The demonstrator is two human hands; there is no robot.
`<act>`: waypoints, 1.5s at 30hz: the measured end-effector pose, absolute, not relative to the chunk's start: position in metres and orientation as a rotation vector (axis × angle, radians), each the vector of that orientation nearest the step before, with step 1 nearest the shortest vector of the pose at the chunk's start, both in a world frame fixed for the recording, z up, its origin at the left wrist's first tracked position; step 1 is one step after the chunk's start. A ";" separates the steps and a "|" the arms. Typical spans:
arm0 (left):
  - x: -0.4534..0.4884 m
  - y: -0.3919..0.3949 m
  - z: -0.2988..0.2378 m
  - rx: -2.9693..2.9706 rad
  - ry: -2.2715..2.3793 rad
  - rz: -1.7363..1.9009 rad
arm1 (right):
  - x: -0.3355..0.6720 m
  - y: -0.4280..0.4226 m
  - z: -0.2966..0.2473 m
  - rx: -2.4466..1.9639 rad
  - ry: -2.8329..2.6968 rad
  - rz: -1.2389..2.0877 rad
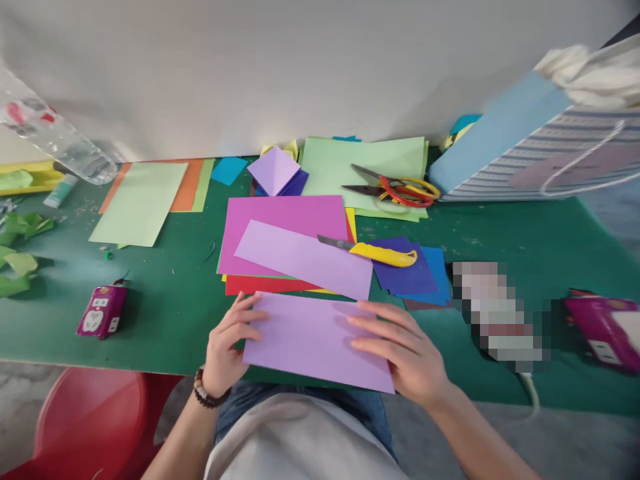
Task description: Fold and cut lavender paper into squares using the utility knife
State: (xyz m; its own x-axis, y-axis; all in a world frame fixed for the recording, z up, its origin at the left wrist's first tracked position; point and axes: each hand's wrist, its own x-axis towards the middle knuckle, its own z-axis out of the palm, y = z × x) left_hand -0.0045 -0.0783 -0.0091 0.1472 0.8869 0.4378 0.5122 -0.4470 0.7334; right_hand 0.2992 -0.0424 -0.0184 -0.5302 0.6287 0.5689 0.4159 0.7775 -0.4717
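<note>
A lilac paper sheet (pixel 315 343) lies on the green mat at the front, and both hands hold it. My left hand (pixel 233 340) grips its left edge. My right hand (pixel 400 353) rests its fingers across the right end. Just beyond the sheet, a paler lilac strip (pixel 303 259) lies on a magenta sheet (pixel 280 223), with a red sheet (pixel 265 285) showing beneath. A yellow utility knife (pixel 367 252) lies across the strip's far corner and dark blue paper squares (pixel 405 270).
Red-handled scissors (pixel 395 188) lie on pale green paper (pixel 360 167). A folded lilac paper piece (pixel 274 171) sits behind the magenta sheet. A striped paper bag (pixel 555 157) stands at right, a plastic bottle (pixel 55 130) at left, and a blurred object (pixel 495 313) on the mat.
</note>
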 end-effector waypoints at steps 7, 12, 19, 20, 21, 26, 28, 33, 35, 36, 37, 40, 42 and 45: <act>0.000 -0.085 -0.014 2.158 1.782 0.992 | 0.300 -0.064 -0.053 -0.811 -2.401 0.308; 0.026 -0.104 -0.015 2.239 1.340 0.871 | 0.275 -0.061 -0.045 -0.681 -2.482 0.434; 0.030 -0.115 -0.028 2.299 1.283 0.791 | 0.263 -0.063 -0.055 -0.756 -2.334 0.488; 0.029 -0.115 -0.028 2.292 1.293 0.797 | 0.264 -0.063 -0.057 -0.759 -2.329 0.492; 0.029 -0.115 -0.027 2.286 1.296 0.806 | 0.265 -0.063 -0.059 -0.757 -2.329 0.498; 0.028 -0.112 -0.024 2.226 1.274 0.877 | 0.267 -0.062 -0.060 -0.808 -2.261 0.546; 0.028 -0.112 -0.024 2.207 1.254 0.912 | 0.267 -0.061 -0.060 -0.835 -2.241 0.552; 0.028 -0.117 -0.027 2.239 1.244 0.949 | 0.270 -0.061 -0.058 -0.866 -2.239 0.569; 0.029 -0.121 -0.030 2.286 1.247 0.946 | 0.272 -0.062 -0.056 -0.898 -2.231 0.579; 0.029 -0.122 -0.031 2.311 1.248 0.943 | 0.272 -0.062 -0.056 -0.916 -2.228 0.583; 0.029 -0.123 -0.033 2.331 1.248 0.938 | 0.273 -0.063 -0.055 -0.934 -2.229 0.587; 0.028 -0.125 -0.037 2.338 1.247 0.934 | 0.273 -0.064 -0.053 -0.970 -2.243 0.596; 0.028 -0.125 -0.037 2.307 1.248 0.943 | 0.272 -0.064 -0.051 -0.974 -2.256 0.610; 0.029 -0.126 -0.034 2.226 1.270 0.968 | 0.273 -0.063 -0.050 -0.953 -2.278 0.631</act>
